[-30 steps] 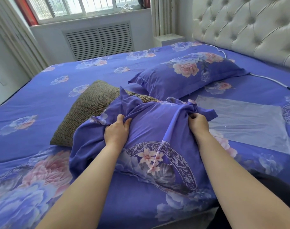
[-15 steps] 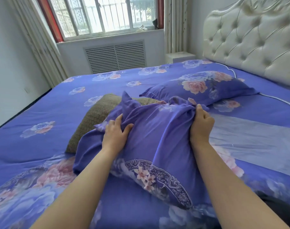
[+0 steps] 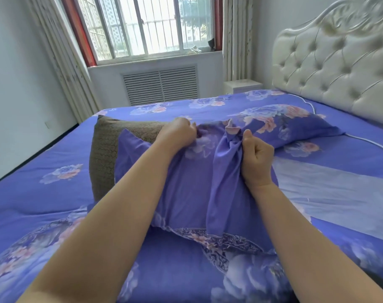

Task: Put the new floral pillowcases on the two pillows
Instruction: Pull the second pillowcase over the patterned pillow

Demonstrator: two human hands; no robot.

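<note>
Both hands, left (image 3: 179, 134) and right (image 3: 256, 157), clutch the floral pillowcase (image 3: 186, 189) half-drawn over the brown pillow (image 3: 107, 149) on the bed (image 3: 44, 171); the dressed pillow (image 3: 295, 125) and a clear plastic bag (image 3: 334, 193) lie beside.

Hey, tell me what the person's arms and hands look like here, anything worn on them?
Both forearms are bare as far as the frame shows, with no sleeves in view. The left hand and the right hand wear no gloves, and no watch, bracelet or ring is visible on either. Fingernails are mostly hidden.
</note>
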